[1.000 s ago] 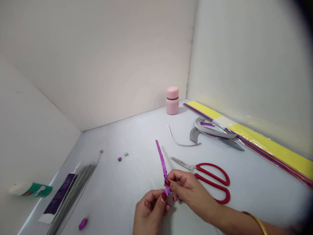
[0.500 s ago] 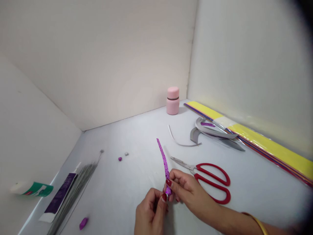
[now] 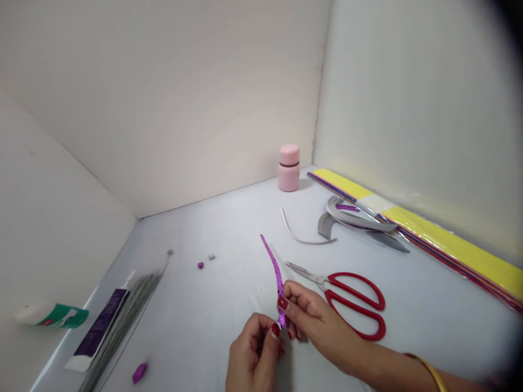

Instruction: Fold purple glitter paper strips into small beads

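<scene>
A narrow purple glitter strip [image 3: 274, 262] curves up and away from my fingers, its far end free above the table. My right hand [image 3: 308, 316] pinches it near its lower end between thumb and fingers. My left hand [image 3: 258, 351] is closed at the strip's bottom end, thumb and finger pressed together there; a small whitish bit shows at the thumb tip. Just right of the strip lie red-handled scissors [image 3: 355, 299], blades pointing left. To the left rest a small purple piece [image 3: 200, 265] and a small silver piece [image 3: 211, 256].
On the left are a purple-and-white tube [image 3: 100, 332], a bundle of grey wires [image 3: 126, 321], a green-and-white tube [image 3: 61, 316] and a purple lump [image 3: 139, 373]. A pink flask [image 3: 289, 169] stands at the back. Grey strips [image 3: 355, 218] and yellow packaged sheets [image 3: 433, 234] lie right.
The purple strip has turned slightly, showing more edge-on, and its far tip has shifted a little left and down. Both hands keep their hold almost in place.
</scene>
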